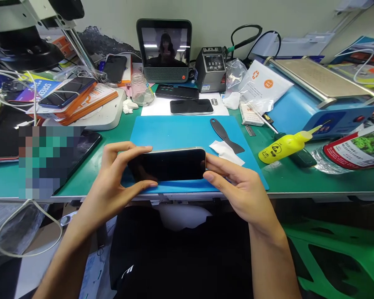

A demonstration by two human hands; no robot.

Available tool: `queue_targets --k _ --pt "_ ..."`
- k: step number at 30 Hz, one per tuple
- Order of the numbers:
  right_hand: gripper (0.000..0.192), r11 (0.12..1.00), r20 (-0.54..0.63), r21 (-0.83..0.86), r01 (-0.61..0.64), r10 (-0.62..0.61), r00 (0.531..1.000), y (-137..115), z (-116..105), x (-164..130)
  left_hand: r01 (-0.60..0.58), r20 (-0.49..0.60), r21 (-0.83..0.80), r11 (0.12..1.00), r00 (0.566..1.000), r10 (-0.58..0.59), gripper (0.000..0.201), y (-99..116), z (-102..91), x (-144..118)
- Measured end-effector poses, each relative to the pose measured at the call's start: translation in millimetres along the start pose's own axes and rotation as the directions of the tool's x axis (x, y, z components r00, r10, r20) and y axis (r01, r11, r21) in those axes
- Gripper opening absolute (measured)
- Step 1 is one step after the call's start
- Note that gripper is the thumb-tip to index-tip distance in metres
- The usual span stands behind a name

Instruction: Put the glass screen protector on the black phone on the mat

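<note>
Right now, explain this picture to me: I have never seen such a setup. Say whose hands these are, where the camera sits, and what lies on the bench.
The one picture comes from a camera worn on a person's head, looking down at their own bare hands. The left hand and right hand hold a dark-screened phone by its ends above a blue mat. On the mat lie a black scraper and a white wipe. On the green bench to the right lies a yellow squeeze bottle; further back lie two more phones.

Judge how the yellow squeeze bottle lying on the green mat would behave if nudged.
The yellow squeeze bottle lies on its side, so its round body would probably roll. Its tapered nozzle likely makes it curve rather than run straight. Being soft-looking plastic, it probably dents slightly when gripped.
</note>
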State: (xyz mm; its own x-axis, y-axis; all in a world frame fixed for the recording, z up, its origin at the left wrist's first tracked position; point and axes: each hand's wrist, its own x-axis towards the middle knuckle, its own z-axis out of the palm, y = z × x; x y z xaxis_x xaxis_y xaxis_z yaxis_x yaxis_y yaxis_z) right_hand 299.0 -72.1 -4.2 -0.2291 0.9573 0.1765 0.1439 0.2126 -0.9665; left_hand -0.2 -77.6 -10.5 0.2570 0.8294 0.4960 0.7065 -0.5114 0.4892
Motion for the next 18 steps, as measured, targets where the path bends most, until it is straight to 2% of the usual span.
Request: queue_targets --k 4,7,14,18 --pt "0.031 0.999 -0.011 -0.044 -0.025 0.025 1.0 -1.0 2.4 0.2 0.012 0.052 -0.127 0.992 0.999 -0.006 0.052 -3.1 1.5 -3.4" --pt "0.032 0.996 -0.016 -0.087 -0.022 0.02 1.0 -2.1 2.8 0.4 0.074 0.06 -0.137 0.988 0.996 -0.066 0.048 -4.7 2.0 -6.2" --pt "0.031 0.995 -0.024 -0.097 -0.014 0.012 1.0 -2.2 2.1 -0.6 0.125 0.054 -0.144 0.982 0.992 -0.118 0.061 -2.3 1.1 -3.8" --pt "0.028 0.995 -0.022 -0.101 -0.019 0.016 1.0 -0.7 2.1 -0.7 0.209 0.072 -0.161 0.965 0.977 -0.199 0.051 -2.7 1.7 -3.1"
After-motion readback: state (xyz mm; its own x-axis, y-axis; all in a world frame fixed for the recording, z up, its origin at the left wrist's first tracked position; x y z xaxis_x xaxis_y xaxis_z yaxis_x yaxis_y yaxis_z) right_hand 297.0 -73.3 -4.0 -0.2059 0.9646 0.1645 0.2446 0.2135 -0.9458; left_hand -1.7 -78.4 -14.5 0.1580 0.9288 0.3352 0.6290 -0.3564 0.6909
